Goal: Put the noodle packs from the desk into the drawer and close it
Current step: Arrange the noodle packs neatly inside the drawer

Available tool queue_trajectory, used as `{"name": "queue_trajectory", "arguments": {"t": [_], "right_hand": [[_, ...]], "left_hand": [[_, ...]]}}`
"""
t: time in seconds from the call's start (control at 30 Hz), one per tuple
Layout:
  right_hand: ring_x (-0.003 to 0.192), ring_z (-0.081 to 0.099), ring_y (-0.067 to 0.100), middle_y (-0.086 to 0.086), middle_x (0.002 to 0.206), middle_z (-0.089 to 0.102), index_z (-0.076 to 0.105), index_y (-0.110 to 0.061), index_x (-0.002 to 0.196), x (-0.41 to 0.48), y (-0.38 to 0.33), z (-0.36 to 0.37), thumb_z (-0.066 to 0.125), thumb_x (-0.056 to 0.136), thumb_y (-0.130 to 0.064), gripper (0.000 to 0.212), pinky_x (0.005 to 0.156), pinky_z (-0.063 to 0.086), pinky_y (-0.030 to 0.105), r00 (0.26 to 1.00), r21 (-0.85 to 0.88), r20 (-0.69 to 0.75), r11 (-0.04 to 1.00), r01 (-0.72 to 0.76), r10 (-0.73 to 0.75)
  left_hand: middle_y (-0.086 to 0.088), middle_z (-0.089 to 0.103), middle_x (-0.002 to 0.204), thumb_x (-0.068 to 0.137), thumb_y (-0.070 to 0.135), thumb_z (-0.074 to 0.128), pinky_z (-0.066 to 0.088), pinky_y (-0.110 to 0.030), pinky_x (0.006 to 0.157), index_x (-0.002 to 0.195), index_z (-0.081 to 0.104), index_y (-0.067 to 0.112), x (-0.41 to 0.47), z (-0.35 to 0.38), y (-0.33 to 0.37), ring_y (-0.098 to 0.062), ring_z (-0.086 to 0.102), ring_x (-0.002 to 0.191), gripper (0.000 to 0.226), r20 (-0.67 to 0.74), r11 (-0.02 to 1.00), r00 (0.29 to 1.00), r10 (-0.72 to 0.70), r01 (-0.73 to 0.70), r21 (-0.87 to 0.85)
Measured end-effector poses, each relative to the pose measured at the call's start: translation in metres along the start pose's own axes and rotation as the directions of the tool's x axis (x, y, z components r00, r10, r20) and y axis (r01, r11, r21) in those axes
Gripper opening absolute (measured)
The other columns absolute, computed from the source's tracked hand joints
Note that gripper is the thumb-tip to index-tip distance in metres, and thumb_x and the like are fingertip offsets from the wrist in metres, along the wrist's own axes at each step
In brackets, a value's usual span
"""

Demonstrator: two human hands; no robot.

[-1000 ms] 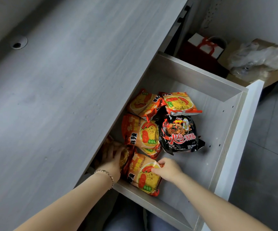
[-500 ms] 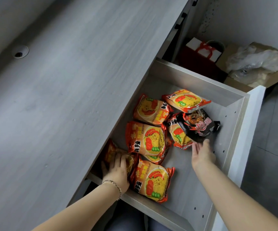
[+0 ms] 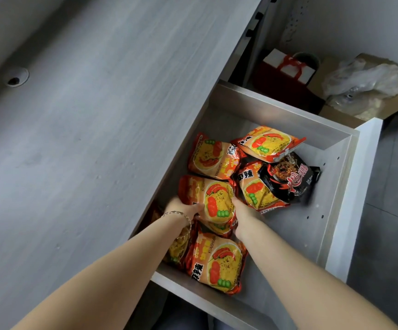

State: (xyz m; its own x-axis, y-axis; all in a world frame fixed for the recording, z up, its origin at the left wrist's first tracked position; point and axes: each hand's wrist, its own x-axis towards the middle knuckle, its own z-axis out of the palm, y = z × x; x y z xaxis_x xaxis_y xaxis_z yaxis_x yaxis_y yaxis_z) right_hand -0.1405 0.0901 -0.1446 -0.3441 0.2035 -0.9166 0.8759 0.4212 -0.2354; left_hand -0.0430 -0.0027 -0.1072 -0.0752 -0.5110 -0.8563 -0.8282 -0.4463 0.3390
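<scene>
Both arms are reaching down into the open drawer (image 3: pixel 341 225) beside the desk (image 3: pixel 97 139), the left hand (image 3: pixel 183 208) and right hand (image 3: pixel 243 208) gripping opposite edges of a noodle pack (image 3: pixel 214 201) lying among the others.

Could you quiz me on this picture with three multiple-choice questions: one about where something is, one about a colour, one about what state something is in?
1. Where does the black noodle pack lie?
A. On the desk top
B. In the drawer, towards its far right side
C. On the floor

2. What colour is the handle on the gift bag behind the drawer?
A. Red
B. Blue
C. Green

3. What state is the drawer in?
A. Shut
B. Pulled open
C. Taken out of the desk

Answers:
1. B, it rests inside among the orange packs.
2. A, red loops stand over the white box.
3. B, its inside shows, with both hands reaching in.
</scene>
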Motion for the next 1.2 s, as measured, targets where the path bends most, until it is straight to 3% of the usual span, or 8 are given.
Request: {"name": "queue_trajectory", "arguments": {"t": [0.1,0.23,0.33,0.47,0.7,0.87,1.03,1.2], "right_hand": [[0.112,0.055,0.035,0.014,0.12,0.051,0.04,-0.009,0.128,0.009,-0.002,-0.002,0.074,0.072,-0.042,0.073,0.076,0.058,0.044,0.999,0.078,0.044,0.997,-0.021,0.018],[0.063,0.053,0.013,0.007,0.078,0.053,0.051,0.0,0.126,0.013,0.005,-0.005,0.065,0.085,-0.022,0.049,0.033,0.042,0.015,0.986,-0.077,0.166,0.996,0.041,-0.028],[0.091,0.057,0.022,0.013,0.11,0.056,0.05,-0.002,0.126,0.009,0.013,0.003,0.072,0.08,-0.021,0.054,0.054,0.049,0.021,0.974,-0.128,0.225,0.992,-0.008,0.037],[0.122,0.051,0.03,0.014,0.132,0.054,0.045,0.0,0.133,0.009,0.013,0.019,0.07,0.081,-0.03,0.066,0.1,0.047,0.034,0.968,-0.201,0.251,0.978,0.064,-0.011],[0.117,0.055,0.032,0.011,0.129,0.057,0.045,-0.005,0.134,0.02,0.016,0.003,0.067,0.076,-0.039,0.071,0.099,0.049,0.044,0.929,-0.283,0.346,0.929,0.238,-0.133],[0.11,0.062,0.029,0.014,0.124,0.064,0.057,-0.006,0.124,0.037,0.0,-0.052,0.072,0.071,-0.031,0.061,0.098,0.049,0.042,0.915,-0.236,0.287,0.905,0.354,-0.283],[0.107,0.061,0.028,0.02,0.125,0.062,0.053,-0.001,0.126,0.048,-0.006,-0.103,0.063,0.082,-0.002,0.045,0.089,0.047,0.033,0.87,-0.31,0.245,0.816,0.488,-0.428],[0.126,0.051,0.028,0.011,0.136,0.053,0.039,-0.008,0.137,0.044,-0.001,-0.094,0.064,0.085,-0.028,0.061,0.105,0.04,0.037,0.863,-0.441,0.339,0.747,0.497,-0.374]], "left_hand": [[-0.016,0.062,0.11,0.087,0.021,0.065,0.052,-0.039,0.092,0.127,0.047,-0.003,-0.004,-0.004,0.013,-0.031,0.064,0.093,0.05,-0.126,0.986,0.991,0.048,-0.068,-0.152],[-0.022,0.055,0.13,0.1,0.018,0.041,0.045,-0.04,0.096,0.13,0.04,-0.005,-0.024,-0.009,0.019,-0.036,0.054,0.12,0.037,-0.304,0.94,0.917,0.258,-0.164,0.3],[-0.021,0.052,0.135,0.101,0.019,0.036,0.046,-0.037,0.097,0.14,0.026,-0.003,-0.025,-0.01,0.011,-0.033,0.054,0.123,0.046,-0.273,0.857,0.907,0.321,-0.155,0.492],[-0.021,0.054,0.133,0.102,0.019,0.036,0.047,-0.037,0.094,0.143,0.023,-0.001,-0.023,-0.01,0.014,-0.033,0.056,0.12,0.048,-0.278,0.876,0.915,0.291,-0.138,0.462],[-0.022,0.056,0.129,0.102,0.018,0.034,0.044,-0.037,0.096,0.128,0.043,-0.003,-0.02,-0.014,0.017,-0.033,0.054,0.119,0.034,-0.233,0.934,0.948,0.215,-0.131,0.331],[-0.024,0.043,0.142,0.102,0.011,0.029,0.035,-0.037,0.106,0.141,0.03,-0.004,-0.019,-0.017,0.013,-0.035,0.043,0.131,0.042,-0.234,0.907,0.953,0.19,-0.08,0.413],[-0.017,0.012,0.157,0.096,0.021,0.049,0.027,-0.039,0.115,0.151,-0.005,0.015,-0.008,-0.01,-0.012,-0.031,0.02,0.144,0.076,-0.26,0.704,0.927,0.271,-0.007,0.71],[-0.008,-0.016,0.159,0.091,0.011,0.048,0.034,-0.046,0.111,0.149,-0.003,0.035,-0.002,0.01,-0.001,-0.035,0.006,0.146,0.081,0.161,0.385,0.863,0.479,-0.372,0.845]]}}
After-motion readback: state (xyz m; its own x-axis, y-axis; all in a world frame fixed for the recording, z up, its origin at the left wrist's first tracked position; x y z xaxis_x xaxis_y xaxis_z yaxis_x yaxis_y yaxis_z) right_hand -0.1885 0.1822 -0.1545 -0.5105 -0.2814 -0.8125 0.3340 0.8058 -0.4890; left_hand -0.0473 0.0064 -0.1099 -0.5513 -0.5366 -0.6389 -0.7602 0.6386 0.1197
